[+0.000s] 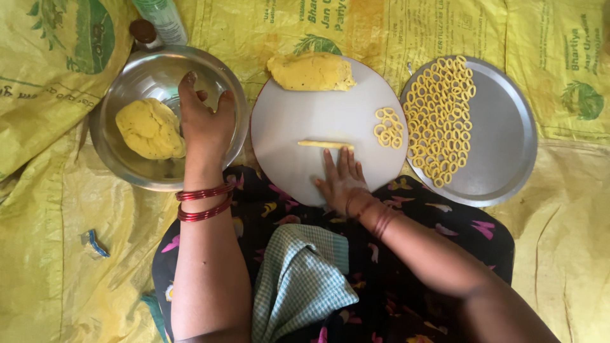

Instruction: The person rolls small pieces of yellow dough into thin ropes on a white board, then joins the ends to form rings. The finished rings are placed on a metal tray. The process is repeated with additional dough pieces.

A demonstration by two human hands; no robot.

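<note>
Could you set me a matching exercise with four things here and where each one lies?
Things:
1. dough ball
2. dough strip
3. many dough rings
4. flattened dough lump

Places:
A. far edge of the round white board
B. in the steel bowl, by the left hand
C. on the steel plate
D. middle of the board, just past the right hand

Pairs: 1-B, 2-D, 3-C, 4-A

A thin yellow dough stick [325, 145] lies flat and crosswise on the round white board [289, 121], near its middle — the right hand [343, 184] rests palm-down just below it, fingertips almost at the stick. The left hand [204, 124] reaches into the steel bowl [127, 79] beside a rough, speckled yellow dough lump [150, 128] — fingers spread, close to it.
</note>
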